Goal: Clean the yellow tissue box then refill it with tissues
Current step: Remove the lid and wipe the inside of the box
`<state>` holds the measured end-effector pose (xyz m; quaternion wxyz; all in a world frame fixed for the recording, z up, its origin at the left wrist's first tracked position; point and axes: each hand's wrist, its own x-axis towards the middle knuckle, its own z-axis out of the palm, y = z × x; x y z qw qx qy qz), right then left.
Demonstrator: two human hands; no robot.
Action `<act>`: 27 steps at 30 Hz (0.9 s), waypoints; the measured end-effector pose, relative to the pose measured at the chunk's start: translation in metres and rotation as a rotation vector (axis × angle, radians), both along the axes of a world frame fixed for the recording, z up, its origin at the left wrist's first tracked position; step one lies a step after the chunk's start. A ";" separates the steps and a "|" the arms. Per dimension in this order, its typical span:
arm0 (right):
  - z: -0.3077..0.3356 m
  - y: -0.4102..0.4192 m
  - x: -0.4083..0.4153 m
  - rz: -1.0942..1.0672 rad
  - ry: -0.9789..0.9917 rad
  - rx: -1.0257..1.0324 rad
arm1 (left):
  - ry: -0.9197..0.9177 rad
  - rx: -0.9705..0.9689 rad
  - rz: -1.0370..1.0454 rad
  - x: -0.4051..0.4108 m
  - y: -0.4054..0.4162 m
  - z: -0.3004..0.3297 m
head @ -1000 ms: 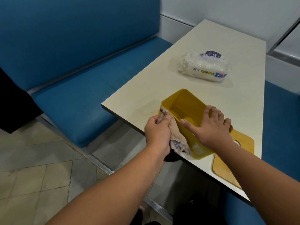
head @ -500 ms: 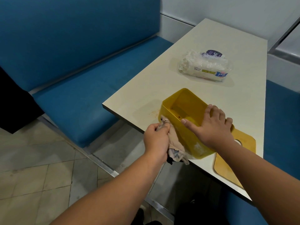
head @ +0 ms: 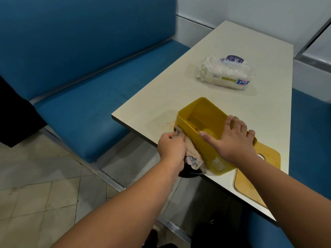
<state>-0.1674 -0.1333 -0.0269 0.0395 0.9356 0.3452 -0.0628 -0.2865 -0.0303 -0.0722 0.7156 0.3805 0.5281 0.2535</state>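
Note:
The open yellow tissue box stands at the near edge of the cream table, nothing visible inside it. My right hand lies flat across its near rim, fingers spread, holding it down. My left hand is closed on a crumpled beige cloth pressed against the box's near outer wall, at the table edge. The box's flat yellow lid with an oval slot lies on the table to the right, partly under my right wrist. A plastic pack of white tissues lies farther back on the table.
A blue padded bench runs along the table's left side, and another blue seat is on the right. Tiled floor lies below left. White wall panels stand behind the table's far end.
My left hand has slid the cloth down and back up along the box's near outer wall. My right hand has stayed on the rim, and the box has hardly shifted.

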 end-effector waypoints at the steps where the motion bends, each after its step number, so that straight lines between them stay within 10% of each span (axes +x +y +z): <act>1: 0.000 0.000 0.000 -0.002 0.003 -0.001 | -0.055 0.013 0.023 0.000 0.005 0.005; 27: 0.000 0.000 0.000 -0.005 0.010 0.006 | 0.328 0.337 -0.251 -0.012 -0.005 0.004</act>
